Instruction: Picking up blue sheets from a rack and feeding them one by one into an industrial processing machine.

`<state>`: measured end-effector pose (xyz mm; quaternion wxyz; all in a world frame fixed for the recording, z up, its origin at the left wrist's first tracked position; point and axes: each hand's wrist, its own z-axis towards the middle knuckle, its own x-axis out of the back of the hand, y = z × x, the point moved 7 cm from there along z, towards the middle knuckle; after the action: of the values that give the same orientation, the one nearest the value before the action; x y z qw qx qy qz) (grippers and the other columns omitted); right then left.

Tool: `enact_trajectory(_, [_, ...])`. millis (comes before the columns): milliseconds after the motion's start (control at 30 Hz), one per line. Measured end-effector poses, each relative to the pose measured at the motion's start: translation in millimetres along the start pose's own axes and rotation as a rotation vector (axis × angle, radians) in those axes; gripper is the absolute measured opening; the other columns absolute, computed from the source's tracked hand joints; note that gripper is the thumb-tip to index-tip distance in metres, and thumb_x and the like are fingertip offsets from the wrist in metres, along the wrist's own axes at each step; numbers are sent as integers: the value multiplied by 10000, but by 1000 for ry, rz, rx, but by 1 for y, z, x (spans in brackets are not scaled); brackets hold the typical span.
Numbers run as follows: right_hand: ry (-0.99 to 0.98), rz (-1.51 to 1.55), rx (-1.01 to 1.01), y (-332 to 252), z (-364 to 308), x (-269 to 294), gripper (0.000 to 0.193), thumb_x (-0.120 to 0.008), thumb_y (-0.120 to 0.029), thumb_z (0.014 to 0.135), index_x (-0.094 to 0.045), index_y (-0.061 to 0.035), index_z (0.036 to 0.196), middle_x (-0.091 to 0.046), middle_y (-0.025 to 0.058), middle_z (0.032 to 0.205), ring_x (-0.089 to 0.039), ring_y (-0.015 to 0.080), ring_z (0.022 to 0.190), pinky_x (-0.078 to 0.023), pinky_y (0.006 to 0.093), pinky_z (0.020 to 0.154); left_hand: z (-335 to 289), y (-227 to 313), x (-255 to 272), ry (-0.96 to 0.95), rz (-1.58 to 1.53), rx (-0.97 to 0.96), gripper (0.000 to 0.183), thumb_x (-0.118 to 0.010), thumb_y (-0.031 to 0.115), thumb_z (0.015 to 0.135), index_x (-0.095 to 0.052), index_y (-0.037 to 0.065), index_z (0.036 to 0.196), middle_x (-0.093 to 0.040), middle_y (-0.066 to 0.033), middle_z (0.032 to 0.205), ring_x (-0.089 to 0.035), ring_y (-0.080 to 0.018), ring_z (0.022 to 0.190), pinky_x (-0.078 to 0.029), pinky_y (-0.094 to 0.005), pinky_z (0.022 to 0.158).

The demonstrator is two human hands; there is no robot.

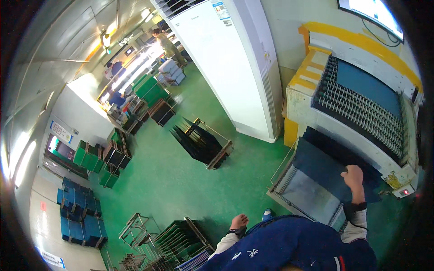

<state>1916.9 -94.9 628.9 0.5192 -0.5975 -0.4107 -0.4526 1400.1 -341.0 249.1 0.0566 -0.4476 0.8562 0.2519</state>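
My right hand (352, 177) is closed at the edge of a dark blue panel (318, 158), which stands tilted in a wire-sided rack. That rack (289, 205) has a pale grey base and coil-like slotted sides, and it sits in front of the roller machine. Another dark panel (325, 137) shows behind the first. My left hand (239, 221) hangs at my left side with its fingers curled and nothing visible in them. Closest to it is a rack of upright green-edged panels (181, 239) on the floor.
A roller conveyor machine (361, 104) carries a blue panel (368, 83) at right. The tall white cabinet unit (230, 63) stands ahead. A rack of black panels (199, 142) is mid-floor. Blue panels (81, 217) and green boxes (88, 156) line the left wall. People work far back.
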Motion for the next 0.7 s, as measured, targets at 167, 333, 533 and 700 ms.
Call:
enact_trajectory(167, [42, 49, -41, 14, -12, 64, 321, -714, -227, 627, -652, -16, 861, -610, 207, 858, -584, 365, 829, -454, 444, 717, -9, -1, -23, 43, 5, 31, 86, -451, 132, 888, -453, 50, 862, -431, -43, 666, -408, -165, 546, -397, -300, 512])
enact_trajectory(333, [181, 175, -31, 102, -6, 75, 426, -720, -164, 640, -578, 22, 996, -604, 158, 845, -586, 278, 706, -449, 381, 690, 3, 0, -27, -70, 42, 46, 95, -439, 136, 895, -458, 47, 869, -453, -45, 681, -450, -172, 584, -412, -300, 518])
enact_trajectory(533, [331, 1009, -325, 166, -24, 78, 441, -698, -249, 746, -521, 18, 1048, -579, 62, 883, -551, 187, 767, -451, 327, 674, 15, 2, -37, -154, 149, 73, 159, -432, 132, 898, -477, 14, 994, -497, -72, 775, -478, -192, 629, -441, -312, 543])
enact_trajectory(700, [590, 905, -109, 191, -28, 53, 407, -638, -322, 819, -554, 2, 1049, -575, 59, 947, -543, 177, 810, -442, 316, 701, 32, 0, -29, -67, 73, 33, 106, -458, 132, 880, -476, 29, 896, -484, -83, 758, -474, -205, 619, -435, -337, 539])
